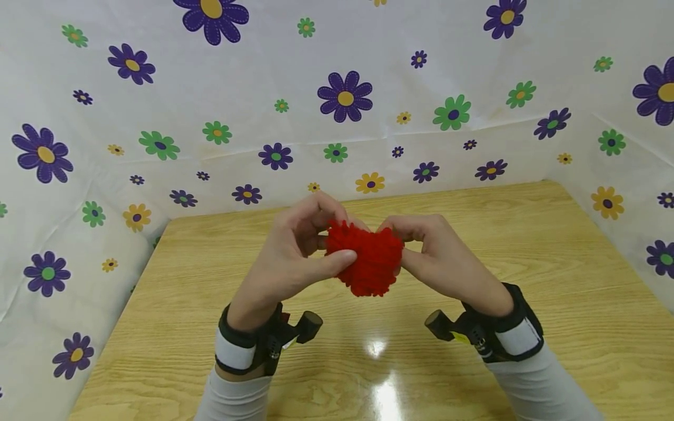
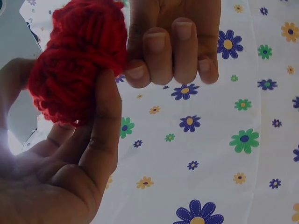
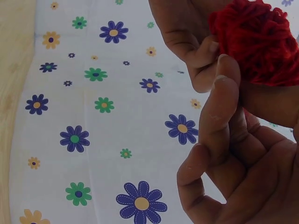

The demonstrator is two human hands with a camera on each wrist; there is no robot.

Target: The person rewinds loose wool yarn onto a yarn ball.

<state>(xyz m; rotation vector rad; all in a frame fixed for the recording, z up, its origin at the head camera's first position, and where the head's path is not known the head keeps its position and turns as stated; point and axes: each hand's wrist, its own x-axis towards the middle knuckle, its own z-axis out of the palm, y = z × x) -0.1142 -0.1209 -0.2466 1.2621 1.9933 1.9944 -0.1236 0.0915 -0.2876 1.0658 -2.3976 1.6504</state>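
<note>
A bundle of red yarn (image 1: 374, 263), wound in thick loops with a pinched-in middle, is held up above the table. On its left side my left hand (image 1: 295, 245) grips it, the thumb across the front and the fingers behind. My right hand (image 1: 439, 251) pinches the bundle's right edge between thumb and curled fingers. Seen from the left wrist, a strand band crosses the yarn (image 2: 79, 65), while the right hand's fingertips (image 2: 156, 42) show beside it. From the right wrist, the yarn (image 3: 257, 44) sits above the right thumb; part of it lies outside that view.
The wood-grain table (image 1: 210, 327) spreads beneath both hands, with light glare near its front middle. A white flowered cloth (image 1: 253, 70) stands behind the table and along its left and right sides. Strapped camera mounts sit on both wrists.
</note>
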